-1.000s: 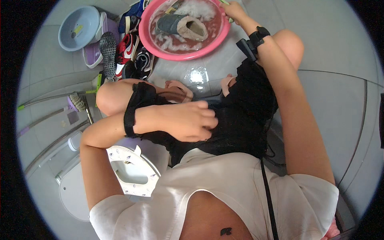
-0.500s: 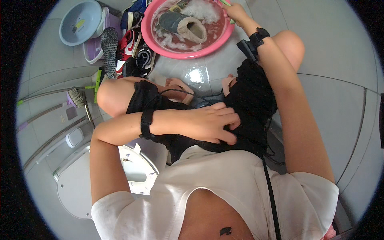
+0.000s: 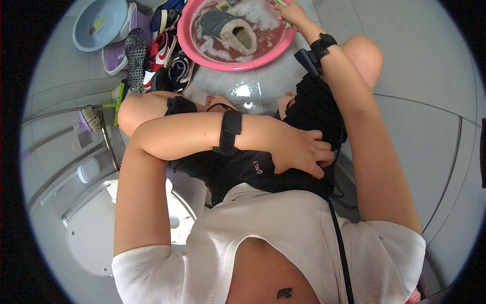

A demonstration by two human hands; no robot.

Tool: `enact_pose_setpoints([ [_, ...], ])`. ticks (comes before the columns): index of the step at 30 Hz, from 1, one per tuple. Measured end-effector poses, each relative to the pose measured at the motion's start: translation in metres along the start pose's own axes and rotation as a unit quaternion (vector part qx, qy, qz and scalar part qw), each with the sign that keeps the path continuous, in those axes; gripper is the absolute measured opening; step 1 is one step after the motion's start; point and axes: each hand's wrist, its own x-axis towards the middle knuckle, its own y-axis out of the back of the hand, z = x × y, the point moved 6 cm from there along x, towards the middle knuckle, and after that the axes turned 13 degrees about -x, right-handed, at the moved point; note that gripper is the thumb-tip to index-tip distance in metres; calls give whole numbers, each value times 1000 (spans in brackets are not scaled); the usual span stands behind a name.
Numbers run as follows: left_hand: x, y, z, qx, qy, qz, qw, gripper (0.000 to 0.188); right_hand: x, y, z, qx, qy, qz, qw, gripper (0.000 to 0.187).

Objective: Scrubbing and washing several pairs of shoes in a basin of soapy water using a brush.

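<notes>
At the rim of a pink basin (image 3: 229, 67), my right hand (image 3: 295, 15) is closed round a brush with a green and white handle (image 3: 288, 24); its bristles are out of sight. A dark slipper with a pale fleecy lining (image 3: 228, 30) lies in the basin's reddish, sudsy water. My left hand (image 3: 304, 153) rests on my black shorts (image 3: 228, 175), close to my right thigh. Its fingers are bent but a little apart, and nothing shows in them. Each wrist wears a black strap.
Left of the basin are a red, white and black sneaker (image 3: 158, 54), an upturned shoe sole (image 3: 135, 55), several other shoes and a blue basin (image 3: 101, 24). A mop head (image 3: 92, 119) and poles lean farther left. A white toilet (image 3: 91, 230) is beside me.
My left hand has slid to the right across the shorts, uncovering a zipper pull. My right hand stays by the basin's rim with the brush; the slipper has shifted slightly.
</notes>
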Motion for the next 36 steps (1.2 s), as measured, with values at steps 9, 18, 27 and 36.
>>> enact_pose_setpoints([
  [9,3,5,7,73,-54,-17,996,56,5,1,13,2,2,-15,1000,40],
  [18,0,-10,14,198,-84,33,976,53,-4,0,2,-12,-47,-38,998,29],
  [27,-16,7,-2,15,18,23,999,64,-11,5,-5,5,-15,-38,999,28],
  [36,-48,11,3,-36,198,237,950,28,-4,5,6,-14,-2,-10,1000,29],
])
